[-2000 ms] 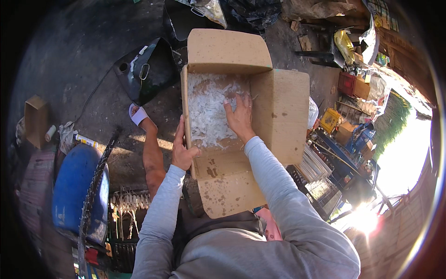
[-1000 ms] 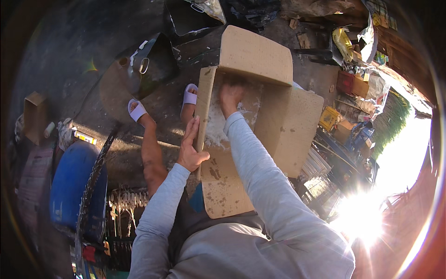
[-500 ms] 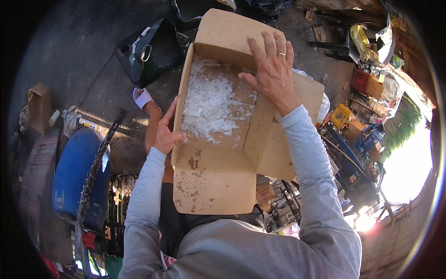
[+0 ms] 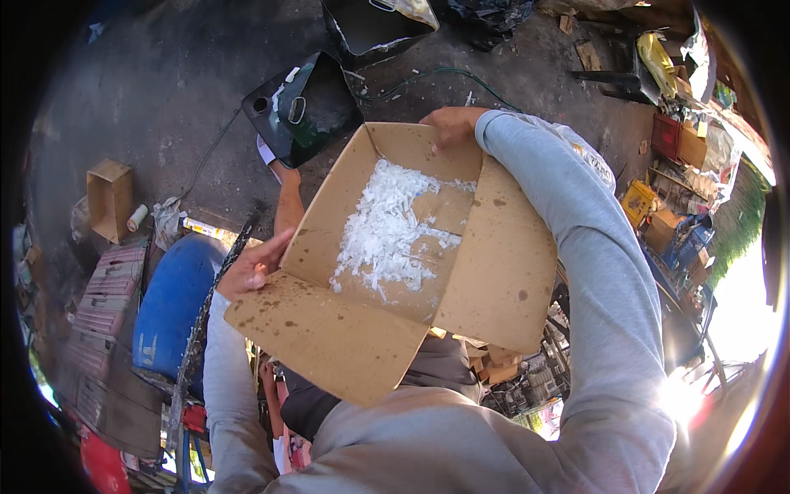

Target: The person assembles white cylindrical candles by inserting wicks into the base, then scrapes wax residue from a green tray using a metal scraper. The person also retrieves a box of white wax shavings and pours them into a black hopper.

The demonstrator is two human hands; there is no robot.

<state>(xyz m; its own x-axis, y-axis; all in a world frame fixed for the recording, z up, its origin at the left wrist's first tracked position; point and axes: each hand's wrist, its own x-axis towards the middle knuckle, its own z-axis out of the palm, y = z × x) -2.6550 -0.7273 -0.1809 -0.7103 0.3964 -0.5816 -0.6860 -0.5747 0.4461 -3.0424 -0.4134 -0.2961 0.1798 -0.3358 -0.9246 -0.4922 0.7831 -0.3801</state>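
An open cardboard box (image 4: 494, 263) is held up in front of me, tilted, its near flap folded out and speckled with dark stains. White flaky shreds (image 4: 387, 222) are heaped across its bottom. My left hand (image 4: 255, 265) supports the box at its near left corner, fingers along the outer wall. At the far wall, my right hand (image 4: 455, 128) is closed over the rim, thumb inside and the other fingers hidden behind. That arm reaches around the right side of the box.
A cut black jerrycan (image 4: 317, 107) stands just beyond the box, with another black container (image 4: 378, 33) farther off. To the left are a blue drum (image 4: 177, 305) and a small open carton (image 4: 109, 198). Someone's leg (image 4: 288, 202) shows beside the jerrycan. Clutter with a yellow crate (image 4: 638, 202) lies right.
The box has turned and tilted, and its far flap no longer shows. My right hand has gone from above the box to its far rim; my left hand has shifted to the near corner.
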